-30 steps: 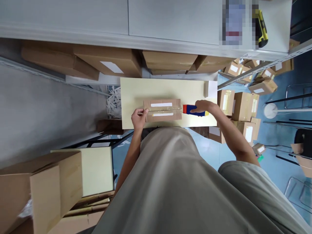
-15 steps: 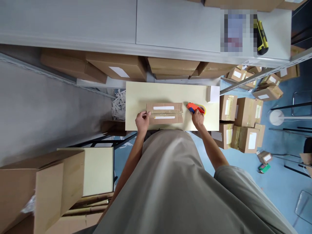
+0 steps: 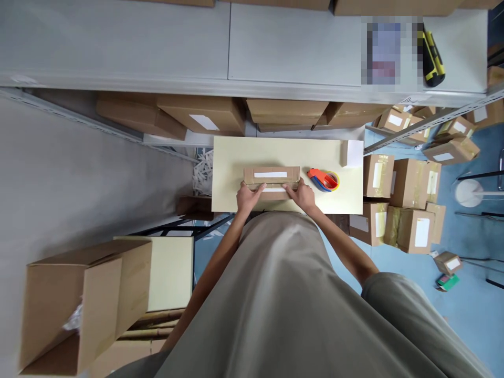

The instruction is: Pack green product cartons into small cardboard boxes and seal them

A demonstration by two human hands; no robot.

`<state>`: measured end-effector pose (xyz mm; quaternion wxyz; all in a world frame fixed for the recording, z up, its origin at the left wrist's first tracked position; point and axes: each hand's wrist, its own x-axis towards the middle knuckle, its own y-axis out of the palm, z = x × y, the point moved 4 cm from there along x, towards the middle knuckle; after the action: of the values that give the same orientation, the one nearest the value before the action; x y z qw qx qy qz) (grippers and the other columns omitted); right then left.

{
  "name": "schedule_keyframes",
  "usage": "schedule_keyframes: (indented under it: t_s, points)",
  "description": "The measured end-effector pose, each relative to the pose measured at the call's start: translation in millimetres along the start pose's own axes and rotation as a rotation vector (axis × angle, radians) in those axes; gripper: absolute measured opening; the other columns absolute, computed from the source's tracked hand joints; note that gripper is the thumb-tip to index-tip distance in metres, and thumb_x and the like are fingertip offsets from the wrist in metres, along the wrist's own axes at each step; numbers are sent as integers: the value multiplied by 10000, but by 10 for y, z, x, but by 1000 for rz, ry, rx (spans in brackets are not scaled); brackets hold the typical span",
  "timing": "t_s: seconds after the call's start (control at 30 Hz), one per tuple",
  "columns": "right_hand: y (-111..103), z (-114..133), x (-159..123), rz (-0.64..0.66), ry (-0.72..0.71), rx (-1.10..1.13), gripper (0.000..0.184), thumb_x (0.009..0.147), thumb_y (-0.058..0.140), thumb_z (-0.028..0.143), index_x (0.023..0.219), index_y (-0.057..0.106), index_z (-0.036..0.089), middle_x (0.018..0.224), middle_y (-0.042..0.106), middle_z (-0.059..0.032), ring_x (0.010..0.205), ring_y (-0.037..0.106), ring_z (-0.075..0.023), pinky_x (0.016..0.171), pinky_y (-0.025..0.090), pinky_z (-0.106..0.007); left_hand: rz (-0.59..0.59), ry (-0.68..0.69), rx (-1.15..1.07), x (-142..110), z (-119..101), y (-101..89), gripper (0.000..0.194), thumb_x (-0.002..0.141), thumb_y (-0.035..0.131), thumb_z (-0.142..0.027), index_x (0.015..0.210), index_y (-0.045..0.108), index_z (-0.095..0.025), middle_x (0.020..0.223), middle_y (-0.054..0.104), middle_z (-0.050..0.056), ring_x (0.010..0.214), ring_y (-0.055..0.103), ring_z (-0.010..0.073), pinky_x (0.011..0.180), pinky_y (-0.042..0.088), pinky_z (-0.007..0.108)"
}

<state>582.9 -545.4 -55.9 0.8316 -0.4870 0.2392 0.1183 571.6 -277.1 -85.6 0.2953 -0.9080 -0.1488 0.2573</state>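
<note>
A: Where do we have our hands?
B: Our left hand (image 3: pixel 248 197) and right hand (image 3: pixel 303 196) are apart from each other, one clamped on each end of a long brown cardboard box (image 3: pixel 271 181), thumbs on its top.
A: And where does the box sit?
B: Near the centre of the frame, flat on a pale cream rectangular counter (image 3: pixel 232 152). We see a white paper strip (image 3: pixel 271 175) along its far half; our thumbs partly cover a second one nearer us.
A: What do we have just beside it?
B: To the right of our right hand, an orange, blue and yellow tape dispenser (image 3: pixel 323 180), lying untouched. Towards the counter's upper right corner we have a small white block-shaped object (image 3: pixel 353 154).
A: Farther out?
B: Across the top of the frame runs a grey shelf (image 3: pixel 157 52), with a yellow-and-black cutter knife (image 3: pixel 433 60) at the upper right. At the right we see stacked brown cartons (image 3: pixel 409 223) on a blue floor (image 3: pixel 472 315); at the lower left, a large open brown carton (image 3: pixel 100 310).
</note>
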Motion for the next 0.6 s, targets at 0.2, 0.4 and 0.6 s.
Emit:
schedule_keyframes:
  t_s: [0.2,0.4,0.6]
  points:
    - [-98,-193,56,53,-209,212,747,1181,251,684,1441,687,135,1150,830,-193,1081,782,-335,934,559,-370,204,93,-59,99,93,-196,278,923,773,-493,870,666,-241,850,756,40,924,747,267,859,583,350]
    - [-66,-258,28,-141,-336,331,566,1129,492,572,1453,759,193,1517,646,-229,1184,735,-330,1105,613,-489,98,164,-147,124,226,-352,206,832,809,-283,1012,748,-204,1116,736,75,941,752,211,965,637,372]
    - [257,-363,111,-19,-346,385,696,1017,542,261,1713,556,260,1425,689,-158,1218,745,-303,1082,670,-479,91,25,-189,150,396,-109,287,830,821,-198,1105,740,-199,1227,756,145,1206,783,300,1130,630,482]
